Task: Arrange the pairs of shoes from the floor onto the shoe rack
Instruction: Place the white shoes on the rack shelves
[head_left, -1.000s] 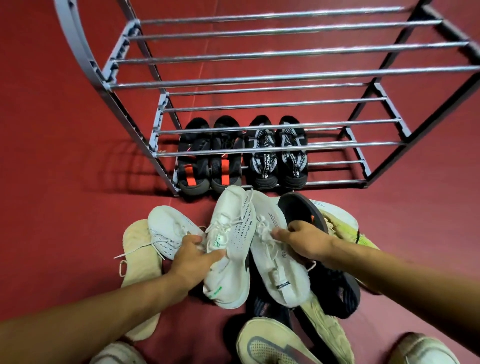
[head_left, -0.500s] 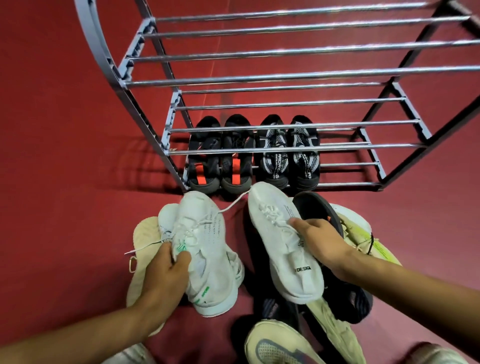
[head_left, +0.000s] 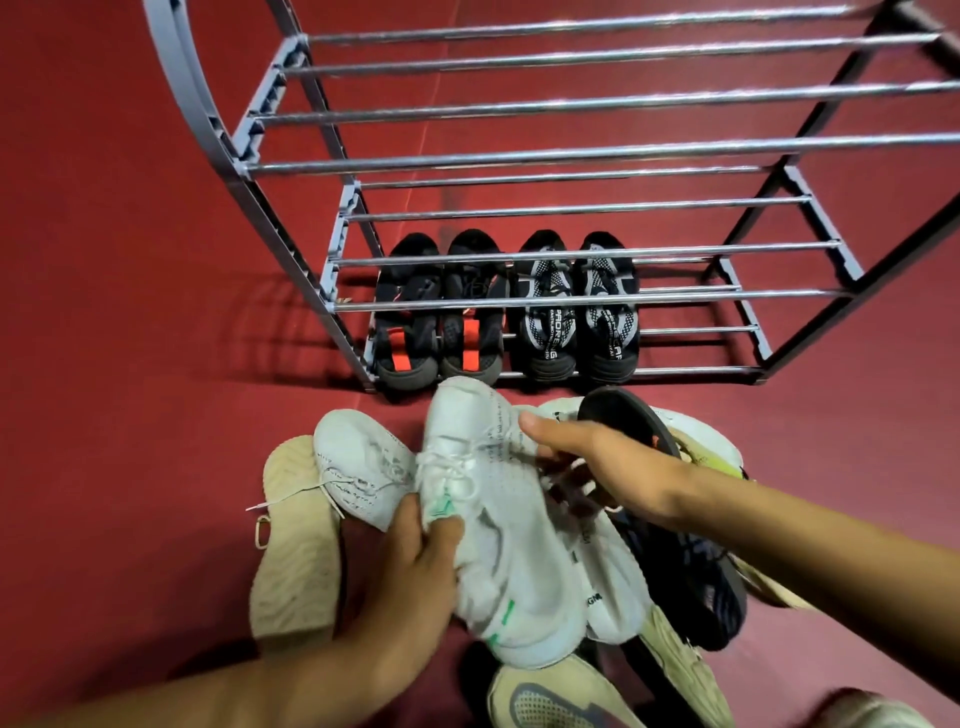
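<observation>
My left hand (head_left: 415, 561) grips a white sneaker with green marks (head_left: 493, 519) by its tongue. Partly under that shoe lies a second white sneaker (head_left: 613, 597), and my right hand (head_left: 608, 467) is closed on it near the laces. Both shoes are held side by side, overlapping, just in front of the grey shoe rack (head_left: 571, 153). On the rack's bottom tier stand a black pair with orange tabs (head_left: 410, 332) and a black-and-white pair (head_left: 576, 317). The upper tiers hold nothing.
Several loose shoes lie on the red floor around my hands: a third white sneaker (head_left: 358, 467), a beige upturned sole (head_left: 296, 545), a black slipper (head_left: 628, 421), a dark shoe (head_left: 696, 577), beige shoes (head_left: 685, 670) and a grey-beige shoe (head_left: 550, 701).
The two white sneakers were apart half a second ago and are now pressed together. My left hand has swung its shoe to the right over the other one.
</observation>
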